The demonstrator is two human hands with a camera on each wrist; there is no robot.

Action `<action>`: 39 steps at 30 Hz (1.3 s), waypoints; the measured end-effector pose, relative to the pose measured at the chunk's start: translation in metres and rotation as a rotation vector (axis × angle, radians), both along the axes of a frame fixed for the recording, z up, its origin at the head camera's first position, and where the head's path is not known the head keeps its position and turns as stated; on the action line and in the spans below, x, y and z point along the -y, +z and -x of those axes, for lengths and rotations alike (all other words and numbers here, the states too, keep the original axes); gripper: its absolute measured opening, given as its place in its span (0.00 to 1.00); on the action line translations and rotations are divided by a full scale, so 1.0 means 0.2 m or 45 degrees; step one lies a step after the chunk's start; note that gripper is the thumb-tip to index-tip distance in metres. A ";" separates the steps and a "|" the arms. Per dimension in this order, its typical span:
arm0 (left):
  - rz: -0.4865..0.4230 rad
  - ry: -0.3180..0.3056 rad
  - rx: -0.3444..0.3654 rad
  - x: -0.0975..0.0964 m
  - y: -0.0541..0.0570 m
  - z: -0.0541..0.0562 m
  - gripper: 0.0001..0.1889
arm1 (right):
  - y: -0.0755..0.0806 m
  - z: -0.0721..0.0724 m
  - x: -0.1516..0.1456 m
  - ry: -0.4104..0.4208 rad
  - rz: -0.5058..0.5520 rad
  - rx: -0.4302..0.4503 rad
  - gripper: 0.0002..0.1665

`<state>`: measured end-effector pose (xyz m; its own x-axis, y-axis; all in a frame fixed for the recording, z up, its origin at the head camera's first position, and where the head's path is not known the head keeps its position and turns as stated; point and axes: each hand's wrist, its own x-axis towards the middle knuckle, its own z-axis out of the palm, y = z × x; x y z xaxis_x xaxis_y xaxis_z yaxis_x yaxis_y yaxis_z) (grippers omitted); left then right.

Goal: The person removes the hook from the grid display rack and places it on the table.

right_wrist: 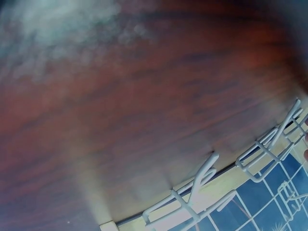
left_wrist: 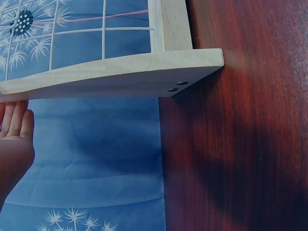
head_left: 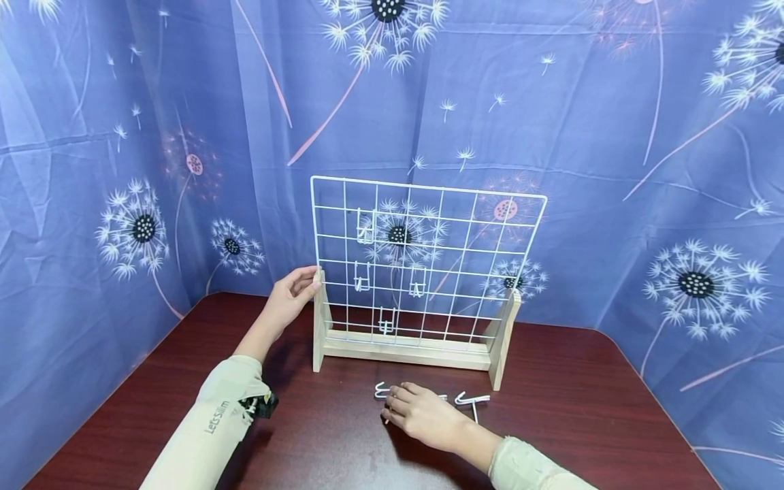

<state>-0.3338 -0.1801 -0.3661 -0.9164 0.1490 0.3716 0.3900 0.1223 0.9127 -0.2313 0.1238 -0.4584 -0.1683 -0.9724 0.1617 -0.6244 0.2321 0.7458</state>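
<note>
A white wire grid (head_left: 429,272) stands upright in a pale wooden stand (head_left: 404,348). At its left side my left hand (head_left: 292,292) grips the wooden side panel (left_wrist: 120,70) near the top, thumb toward the front. My right hand (head_left: 422,414) reaches palm down over white wire hooks near the tabletop. One hook (head_left: 381,390) pokes out left of my fingers, which bend down over it; whether they pinch it I cannot tell. To the right lies another hook (head_left: 473,400). The right wrist view shows one hook (right_wrist: 190,199) apart from the hand and another (right_wrist: 274,139) close by my fingertips.
Several white hooks hang on the grid, among them an upper one (head_left: 365,235) and a low one (head_left: 386,322). A dark red wooden table (head_left: 569,408) carries everything. Blue dandelion-print cloth (head_left: 539,136) encloses its back and sides. A black device (head_left: 262,406) sits at the left wrist.
</note>
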 end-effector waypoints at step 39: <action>0.005 0.000 -0.015 0.01 -0.04 0.03 0.23 | 0.16 0.00 -0.04 -0.013 0.318 0.075 0.21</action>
<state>-0.3407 -0.1823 -0.3736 -0.9118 0.1506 0.3820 0.4009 0.1254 0.9075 -0.2308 0.1326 -0.4254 -0.1938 -0.9018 0.3864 -0.6619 0.4109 0.6270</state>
